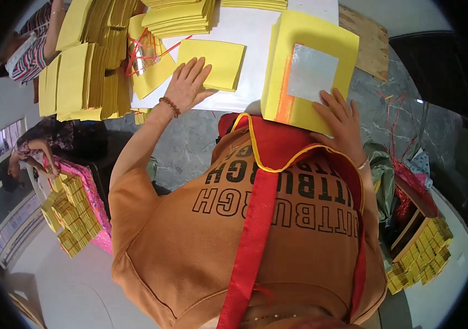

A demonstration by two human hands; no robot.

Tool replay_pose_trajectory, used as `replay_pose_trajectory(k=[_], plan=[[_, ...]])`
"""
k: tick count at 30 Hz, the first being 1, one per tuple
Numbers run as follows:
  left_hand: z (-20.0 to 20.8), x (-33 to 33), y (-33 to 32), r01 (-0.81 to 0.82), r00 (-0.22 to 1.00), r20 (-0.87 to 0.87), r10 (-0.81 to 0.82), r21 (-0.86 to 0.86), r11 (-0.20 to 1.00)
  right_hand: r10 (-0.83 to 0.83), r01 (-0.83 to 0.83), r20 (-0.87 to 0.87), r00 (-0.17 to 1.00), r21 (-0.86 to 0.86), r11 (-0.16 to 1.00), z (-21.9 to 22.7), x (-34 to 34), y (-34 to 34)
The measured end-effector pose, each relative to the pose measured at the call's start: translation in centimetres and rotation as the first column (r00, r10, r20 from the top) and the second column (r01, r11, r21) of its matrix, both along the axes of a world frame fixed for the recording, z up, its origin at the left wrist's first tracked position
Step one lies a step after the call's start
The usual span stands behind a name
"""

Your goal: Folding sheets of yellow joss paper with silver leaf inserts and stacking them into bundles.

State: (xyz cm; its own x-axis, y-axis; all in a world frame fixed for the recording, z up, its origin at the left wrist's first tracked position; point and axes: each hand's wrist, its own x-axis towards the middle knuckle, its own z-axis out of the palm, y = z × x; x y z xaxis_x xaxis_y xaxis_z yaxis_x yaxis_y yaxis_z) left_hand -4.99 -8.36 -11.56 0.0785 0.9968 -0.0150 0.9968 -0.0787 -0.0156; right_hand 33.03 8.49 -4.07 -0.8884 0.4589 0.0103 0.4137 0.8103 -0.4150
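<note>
My left hand [189, 86], a beaded bracelet at its wrist, lies flat with fingers stretched over the near left part of a small yellow paper piece [223, 57] on the white table [245, 24]. To the right, a thick stack of larger yellow paper sheets [346, 41] sits at the table's near edge. Its top sheet carries a silver square [313, 71] with an orange strip [285, 98] along the left side. My right hand [341, 118] rests spread at the stack's near right corner, fingertips by the silver square.
Tall bundles of yellow paper [75, 82] stand on the left, with red ties [146, 57] beside them. More yellow stacks [182, 16] lie at the back. Two other people [28, 57] are at the left. A plywood board [363, 41] is beyond the right edge; bundled yellow paper [423, 255] sits lower right.
</note>
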Motion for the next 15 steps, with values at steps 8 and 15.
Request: replay_pose_trajectory(k=[8, 15], plan=[[6.6, 6.6, 5.4, 0.080, 0.913, 0.372, -0.169, 0.242, 0.967, -0.002, 0.001, -0.031, 1.000, -0.018, 1.000, -0.1, -0.2, 0.2], [9.5, 12.1, 6.9, 0.391, 0.735, 0.477, -0.482, 0.283, 0.876, -0.009, 0.006, -0.043, 0.999, -0.089, 0.996, 0.1, -0.3, 0.5]])
